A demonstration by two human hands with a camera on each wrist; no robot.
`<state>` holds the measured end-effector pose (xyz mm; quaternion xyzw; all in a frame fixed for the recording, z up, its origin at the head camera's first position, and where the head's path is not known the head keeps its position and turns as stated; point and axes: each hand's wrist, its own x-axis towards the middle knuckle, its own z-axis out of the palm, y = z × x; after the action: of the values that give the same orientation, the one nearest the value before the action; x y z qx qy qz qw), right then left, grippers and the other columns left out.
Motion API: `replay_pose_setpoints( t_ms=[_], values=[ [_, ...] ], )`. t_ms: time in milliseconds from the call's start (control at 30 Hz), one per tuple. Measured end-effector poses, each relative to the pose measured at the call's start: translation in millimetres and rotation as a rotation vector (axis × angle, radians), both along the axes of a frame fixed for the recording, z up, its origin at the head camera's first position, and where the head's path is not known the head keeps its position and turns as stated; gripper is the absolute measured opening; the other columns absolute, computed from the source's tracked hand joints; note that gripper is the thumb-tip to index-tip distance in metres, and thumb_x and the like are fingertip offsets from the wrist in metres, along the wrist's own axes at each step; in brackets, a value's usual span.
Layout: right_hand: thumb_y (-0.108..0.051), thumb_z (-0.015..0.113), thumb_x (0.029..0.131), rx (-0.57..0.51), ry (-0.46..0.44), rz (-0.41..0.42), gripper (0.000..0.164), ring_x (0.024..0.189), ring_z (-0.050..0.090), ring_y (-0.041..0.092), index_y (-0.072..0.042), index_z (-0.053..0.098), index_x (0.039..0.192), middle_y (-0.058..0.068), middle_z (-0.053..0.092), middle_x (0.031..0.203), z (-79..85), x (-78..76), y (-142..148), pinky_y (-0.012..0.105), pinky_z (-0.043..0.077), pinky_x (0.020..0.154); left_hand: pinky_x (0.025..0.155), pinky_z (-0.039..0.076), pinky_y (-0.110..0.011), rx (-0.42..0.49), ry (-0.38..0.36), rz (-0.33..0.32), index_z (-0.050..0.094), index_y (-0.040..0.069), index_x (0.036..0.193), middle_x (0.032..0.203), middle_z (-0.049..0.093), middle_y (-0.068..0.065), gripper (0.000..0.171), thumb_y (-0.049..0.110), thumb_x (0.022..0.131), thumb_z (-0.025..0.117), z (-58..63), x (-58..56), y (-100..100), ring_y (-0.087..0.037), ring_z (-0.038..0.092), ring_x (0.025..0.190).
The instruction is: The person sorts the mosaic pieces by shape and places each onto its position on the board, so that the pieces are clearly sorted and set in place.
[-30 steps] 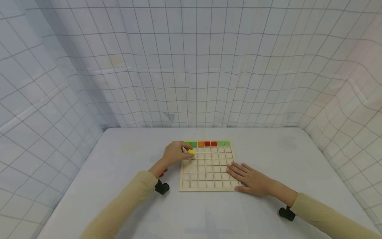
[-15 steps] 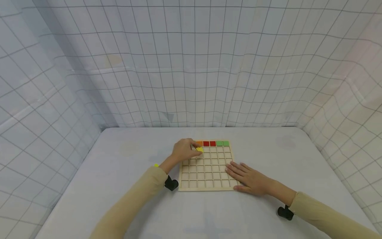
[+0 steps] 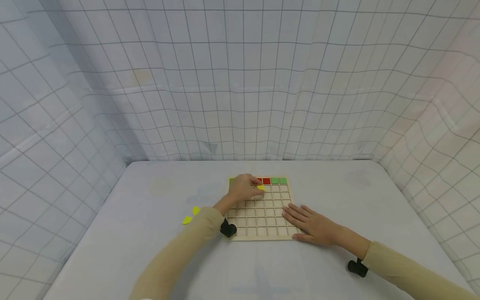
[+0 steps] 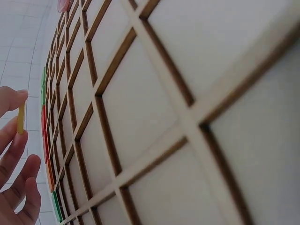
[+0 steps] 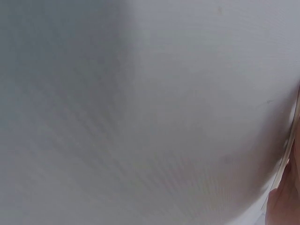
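My left hand (image 3: pixel 243 187) pinches a thin yellow tile (image 3: pixel 261 188) between thumb and fingertips, over the second row of a wooden grid board (image 3: pixel 258 238). In the left wrist view the tile (image 4: pixel 21 117) appears edge-on between the fingertips, raised off the grid. Along the board's far row sit coloured tiles: a red tile (image 3: pixel 266 181) and two green tiles (image 3: pixel 279 181) show to the right, while the hand covers part of that row. Flat on the board's right edge and near corner rests my right hand (image 3: pixel 315 225), fingers straight and spread.
Several loose yellow pieces (image 3: pixel 187 219) with a curved edge lie on the white table (image 3: pixel 150 196) left of the board, partly behind the left sleeve (image 3: pixel 187 246). White gridded cloth (image 3: pixel 247 104) rises behind and on both sides. Black wrist cameras (image 3: pixel 357 268) hang at the sleeves.
My left hand has moved right along the board with the yellow tile pinched in it. Yellow pieces at the left have come out from behind the arm. The right hand stays put.
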<state>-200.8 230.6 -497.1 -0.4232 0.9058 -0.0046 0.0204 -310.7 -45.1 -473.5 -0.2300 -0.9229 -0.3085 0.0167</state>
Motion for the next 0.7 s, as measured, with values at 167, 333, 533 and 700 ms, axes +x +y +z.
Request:
replay_pose_setpoints(
  t_ms=[167, 333, 533, 700],
  values=[
    [-0.052, 0.037, 0.100, -0.012, 0.003, 0.002, 0.068, 0.148, 0.019, 0.028, -0.013, 0.022, 0.154, 0.005, 0.020, 0.161, -0.2, 1.3, 1, 0.036, 0.006, 0.122, 0.058, 0.046, -0.019, -0.016, -0.023, -0.004, 0.077, 0.019, 0.099, 0.097, 0.073, 0.002, 0.027, 0.037, 0.079, 0.076, -2.6, -2.2, 10, -0.013, 0.066, 0.085],
    [-0.049, 0.039, 0.100, -0.007, 0.028, 0.016, 0.068, 0.147, 0.022, 0.030, -0.010, 0.024, 0.153, 0.008, 0.022, 0.160, 0.2, 1.2, 1, 0.048, 0.021, 0.117, 0.063, 0.049, -0.020, -0.020, -0.030, -0.023, 0.076, 0.020, 0.104, 0.101, 0.073, 0.003, 0.029, 0.039, 0.082, 0.074, -4.7, -5.5, 19, -0.013, 0.067, 0.089],
    [-0.047, 0.040, 0.101, -0.002, 0.030, 0.032, 0.067, 0.146, 0.023, 0.032, -0.008, 0.025, 0.153, 0.011, 0.023, 0.159, 2.1, -1.5, 1, 0.054, 0.028, 0.112, 0.067, 0.049, -0.020, -0.021, -0.046, -0.049, 0.076, 0.021, 0.104, 0.101, 0.073, 0.003, 0.029, 0.039, 0.081, 0.074, -3.9, -10.2, 30, -0.011, 0.066, 0.088],
    [-0.046, 0.041, 0.100, -0.017, 0.063, 0.055, 0.066, 0.145, 0.026, 0.033, -0.007, 0.027, 0.152, 0.012, 0.026, 0.158, -1.3, -2.0, 2, 0.053, 0.030, 0.110, 0.069, 0.050, -0.021, -0.059, -0.054, -0.062, 0.075, 0.022, 0.107, 0.103, 0.073, 0.004, 0.030, 0.039, 0.083, 0.072, -4.4, -12.3, 38, -0.011, 0.067, 0.092]
  ],
)
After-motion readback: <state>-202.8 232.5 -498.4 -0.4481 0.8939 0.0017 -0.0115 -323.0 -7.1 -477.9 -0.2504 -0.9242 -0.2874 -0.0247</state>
